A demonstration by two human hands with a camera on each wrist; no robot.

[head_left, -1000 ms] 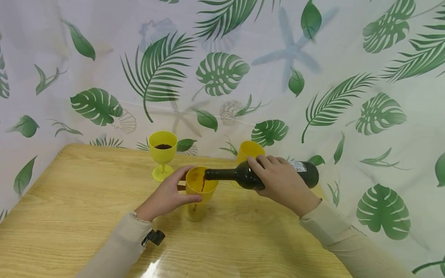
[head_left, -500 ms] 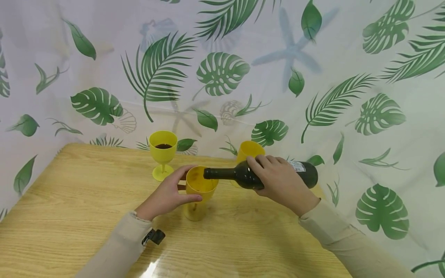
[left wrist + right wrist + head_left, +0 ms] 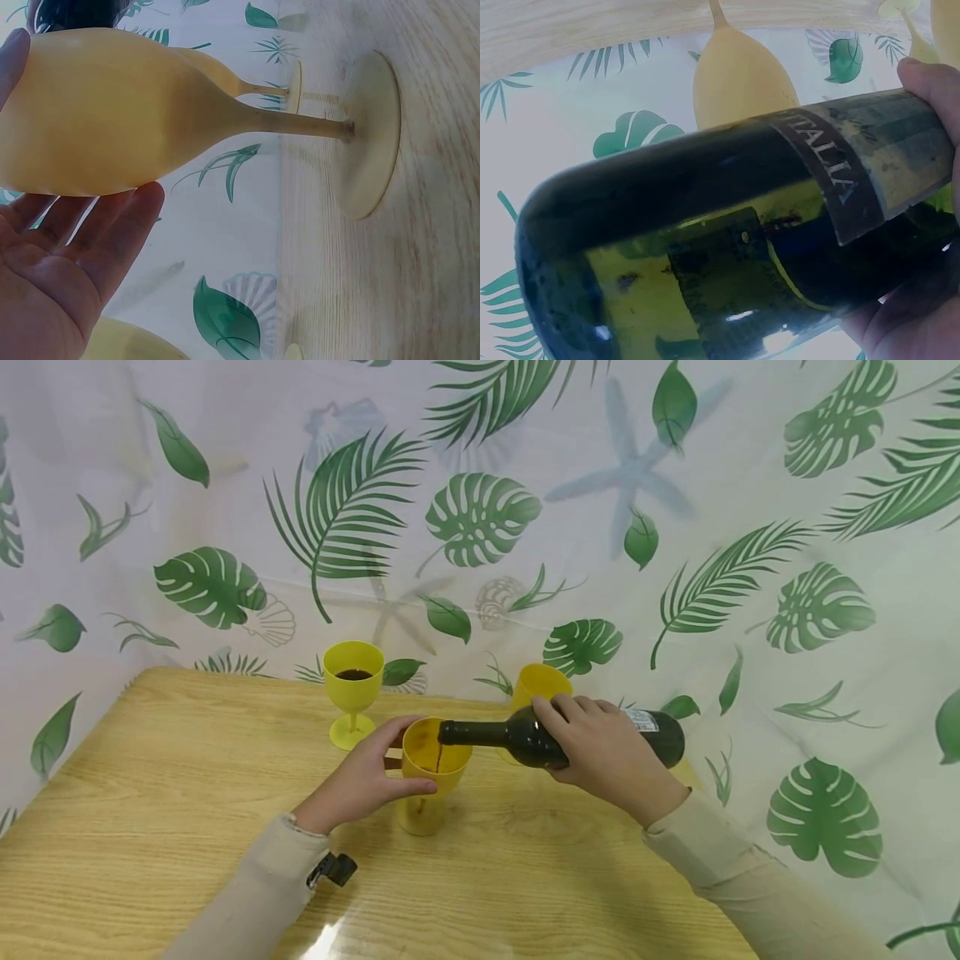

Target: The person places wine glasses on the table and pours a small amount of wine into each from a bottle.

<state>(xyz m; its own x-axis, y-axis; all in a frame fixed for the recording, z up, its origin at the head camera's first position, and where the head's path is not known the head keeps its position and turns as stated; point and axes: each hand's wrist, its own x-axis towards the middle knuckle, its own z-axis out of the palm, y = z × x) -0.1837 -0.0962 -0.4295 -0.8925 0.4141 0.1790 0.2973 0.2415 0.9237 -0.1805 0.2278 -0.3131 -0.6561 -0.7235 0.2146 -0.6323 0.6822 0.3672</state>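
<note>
My left hand (image 3: 367, 777) holds the bowl of a yellow goblet (image 3: 97, 112), thumb on the near side and fingers round the far side. The goblet's foot rests on the wooden table. In my right hand (image 3: 607, 752) is a dark green wine bottle (image 3: 682, 225), gripped round its body and tipped nearly level. Its mouth lies over the goblet's rim, and a thin dark stream runs from it into the bowl. The label shows "ITALIA" in the right wrist view. How much liquid the held goblet contains is hard to tell.
A second yellow goblet (image 3: 354, 681) with dark liquid stands at the back, left of the held one. A third goblet (image 3: 542, 683) stands behind the bottle, partly hidden. The wooden table (image 3: 187, 827) meets a leaf-printed sheet (image 3: 480, 593) at its back edge.
Both hands stay almost where they were. The stream from the bottle was visible one second ago, hardly visible half a second ago, and shows again now. The bottle has shifted very slightly left.
</note>
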